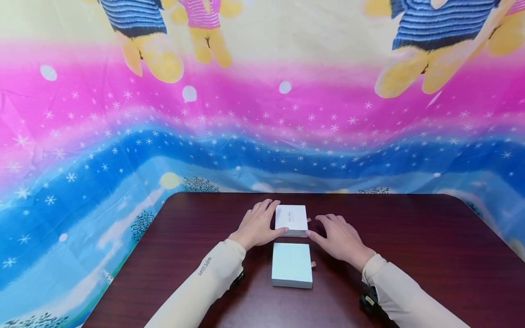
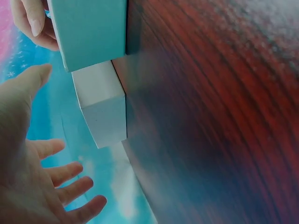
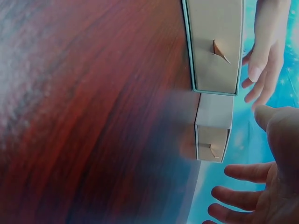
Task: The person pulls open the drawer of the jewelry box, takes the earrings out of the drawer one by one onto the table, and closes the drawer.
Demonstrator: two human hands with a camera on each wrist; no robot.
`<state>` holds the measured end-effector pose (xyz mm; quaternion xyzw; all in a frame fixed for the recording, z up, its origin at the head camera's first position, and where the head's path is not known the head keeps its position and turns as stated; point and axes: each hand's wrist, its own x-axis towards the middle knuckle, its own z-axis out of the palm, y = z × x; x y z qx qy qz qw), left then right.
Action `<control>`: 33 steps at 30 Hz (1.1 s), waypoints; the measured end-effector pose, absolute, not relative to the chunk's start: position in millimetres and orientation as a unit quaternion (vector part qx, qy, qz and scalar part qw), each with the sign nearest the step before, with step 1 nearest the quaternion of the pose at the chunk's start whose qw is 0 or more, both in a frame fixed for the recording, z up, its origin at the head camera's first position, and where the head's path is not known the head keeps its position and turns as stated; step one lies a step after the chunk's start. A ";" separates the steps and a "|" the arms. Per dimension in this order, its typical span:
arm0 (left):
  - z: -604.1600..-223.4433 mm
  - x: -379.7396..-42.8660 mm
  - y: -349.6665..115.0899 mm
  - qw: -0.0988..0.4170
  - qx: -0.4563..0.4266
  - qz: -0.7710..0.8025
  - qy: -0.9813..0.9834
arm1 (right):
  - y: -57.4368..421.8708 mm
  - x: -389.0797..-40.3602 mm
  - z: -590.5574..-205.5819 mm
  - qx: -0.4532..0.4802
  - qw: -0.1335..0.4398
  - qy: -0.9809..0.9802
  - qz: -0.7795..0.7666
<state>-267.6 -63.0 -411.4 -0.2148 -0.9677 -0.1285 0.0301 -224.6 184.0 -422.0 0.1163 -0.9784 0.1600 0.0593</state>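
A white box [image 1: 291, 219] with small dark lettering on its lid lies toward the back of the table. My left hand [image 1: 257, 224] is at its left side, fingers spread and thumb by its near left corner. To its right is my right hand [image 1: 339, 237], with the thumb near the front right corner. Both hands look relaxed in the wrist views, with nothing gripped. Closer to me lies a mint-green box [image 1: 292, 264]. In the right wrist view, the mint-green box [image 3: 217, 28] and the white box [image 3: 214, 112] each show a drawer front with a small ribbon tab.
Both boxes rest on a dark reddish-brown wooden table [image 1: 164, 273]. Behind it hangs a colourful cloth [image 1: 262, 114] printed with bears and snowflakes, reaching down to the table's back edge. A black wrist device [image 1: 369, 303] sits under the right sleeve.
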 end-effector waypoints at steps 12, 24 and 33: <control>-412.5 -278.9 -62.7 -0.005 -0.243 -0.145 -0.959 | 186.2 -233.4 -424.3 0.098 0.028 -0.977 0.187; -415.8 -290.6 -63.7 -0.045 -0.242 -0.185 -0.951 | 188.1 -241.5 -427.6 0.095 0.013 -0.973 0.211; -414.8 -293.6 -64.1 -0.078 -0.240 -0.227 -0.941 | 185.4 -248.9 -426.0 0.088 -0.016 -0.960 0.264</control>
